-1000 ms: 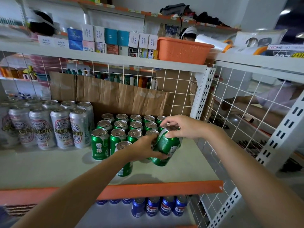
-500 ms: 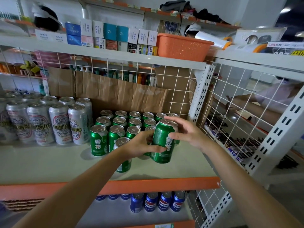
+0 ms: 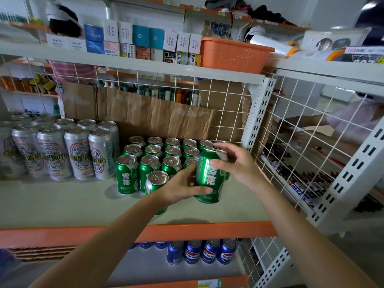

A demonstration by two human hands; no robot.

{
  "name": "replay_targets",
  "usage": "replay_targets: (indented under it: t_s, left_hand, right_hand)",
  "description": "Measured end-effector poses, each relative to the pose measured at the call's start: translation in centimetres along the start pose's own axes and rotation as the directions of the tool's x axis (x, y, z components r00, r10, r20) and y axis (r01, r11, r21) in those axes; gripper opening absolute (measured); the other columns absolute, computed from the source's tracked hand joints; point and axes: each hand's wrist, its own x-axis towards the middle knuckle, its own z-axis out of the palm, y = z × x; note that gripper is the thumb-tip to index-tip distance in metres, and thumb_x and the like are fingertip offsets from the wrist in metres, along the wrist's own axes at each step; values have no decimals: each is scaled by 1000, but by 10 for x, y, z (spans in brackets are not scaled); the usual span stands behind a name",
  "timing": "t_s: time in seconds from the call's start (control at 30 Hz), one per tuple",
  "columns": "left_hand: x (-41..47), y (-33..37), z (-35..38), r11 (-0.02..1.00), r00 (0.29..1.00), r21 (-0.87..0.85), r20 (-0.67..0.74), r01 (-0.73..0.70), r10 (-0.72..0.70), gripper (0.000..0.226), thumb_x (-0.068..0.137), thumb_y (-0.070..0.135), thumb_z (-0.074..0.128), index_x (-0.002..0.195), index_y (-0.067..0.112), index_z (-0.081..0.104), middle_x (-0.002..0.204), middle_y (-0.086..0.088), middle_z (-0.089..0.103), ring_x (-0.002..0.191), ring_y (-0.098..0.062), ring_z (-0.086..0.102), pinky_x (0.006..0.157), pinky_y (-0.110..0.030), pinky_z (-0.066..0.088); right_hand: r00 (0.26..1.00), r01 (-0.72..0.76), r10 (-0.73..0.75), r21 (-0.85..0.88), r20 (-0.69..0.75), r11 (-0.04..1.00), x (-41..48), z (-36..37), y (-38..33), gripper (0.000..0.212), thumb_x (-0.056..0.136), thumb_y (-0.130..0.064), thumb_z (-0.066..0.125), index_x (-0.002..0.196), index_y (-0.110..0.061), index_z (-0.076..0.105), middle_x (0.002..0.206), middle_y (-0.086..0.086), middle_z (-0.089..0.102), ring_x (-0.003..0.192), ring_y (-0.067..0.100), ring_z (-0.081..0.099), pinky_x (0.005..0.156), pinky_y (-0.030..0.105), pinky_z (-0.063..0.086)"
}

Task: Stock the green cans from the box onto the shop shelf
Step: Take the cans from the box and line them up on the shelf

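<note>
Held green can [image 3: 208,177]: one. I grasp it with both hands. It is nearly upright at the right end of the green block, near the shelf's right edge. I cannot tell whether it touches the shelf.
Left hand [image 3: 180,189]: fingers wrapped round the can's lower left side.
Right hand [image 3: 234,166]: fingers clamped on its rim and upper right side.
Green cans [image 3: 149,163]: fourteen counted standing on the shelf [image 3: 62,200], three rows plus one in front. Others are hidden behind my hands.
Silver cans [image 3: 78,152]: two rows at the left edge; count unclear.
Blue cans [image 3: 193,253]: four in front, lower shelf.
Orange basket [image 3: 232,57]: one, upper shelf; contents hidden.
</note>
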Motion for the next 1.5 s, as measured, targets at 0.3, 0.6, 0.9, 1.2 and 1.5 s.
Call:
replay_targets:
  t_s: [0.3, 0.6, 0.9, 1.2, 1.5]
  left_hand:
    - [0, -3, 6, 998, 996, -48, -82, -45, 41, 68, 60, 30, 78, 121, 16, 52, 119, -10, 64, 109, -24, 62, 93, -38, 51]
    - [6, -8, 2, 999, 996, 39, -91, -13, 16, 81, 55, 29, 84, 125, 19, 46, 120, -5, 61, 112, -20, 60, 97, -45, 49]
    - [7, 5, -21, 916, 973, 402, -208, -10, 103, 69, 77, 21, 74, 137, 19, 38, 116, 8, 55, 111, -11, 54, 99, -29, 45]
    - [-5, 2, -55, 682, 966, 729, -212, 55, 149, 39, 85, 25, 67, 122, 18, 57, 123, 12, 53, 95, 0, 56, 76, -11, 47]
    - [-8, -11, -64, 560, 980, 820, -187, 119, 64, 39, 85, 35, 65, 121, 22, 57, 123, 3, 56, 109, -16, 54, 93, -34, 45]
  right_hand:
    - [998, -62, 62, 87, 2, 994, -3, 2, 6, 93, 33, -81, 71, 111, -33, 54, 106, -12, 62, 88, -8, 63, 69, 13, 52]
    - [995, -89, 88, 44, 38, 995, -9, 4, 17, 70, 44, -51, 84, 106, -31, 58, 103, -9, 70, 100, 12, 66, 80, 26, 55]
    - [994, -107, 108, -81, 13, 991, -5, -3, 33, 77, 52, -47, 81, 120, -20, 57, 114, -7, 65, 103, 9, 62, 85, 22, 49]
    - [952, -305, 307, -152, -8, 940, 12, -8, 74, 87, 60, -36, 78, 136, -14, 42, 134, 2, 51, 121, 18, 48, 94, 30, 40]
    - [936, -348, 352, -144, 1, 926, 33, -1, 92, 71, 73, -11, 76, 135, -9, 40, 135, 8, 49, 121, 17, 46, 93, 31, 39]
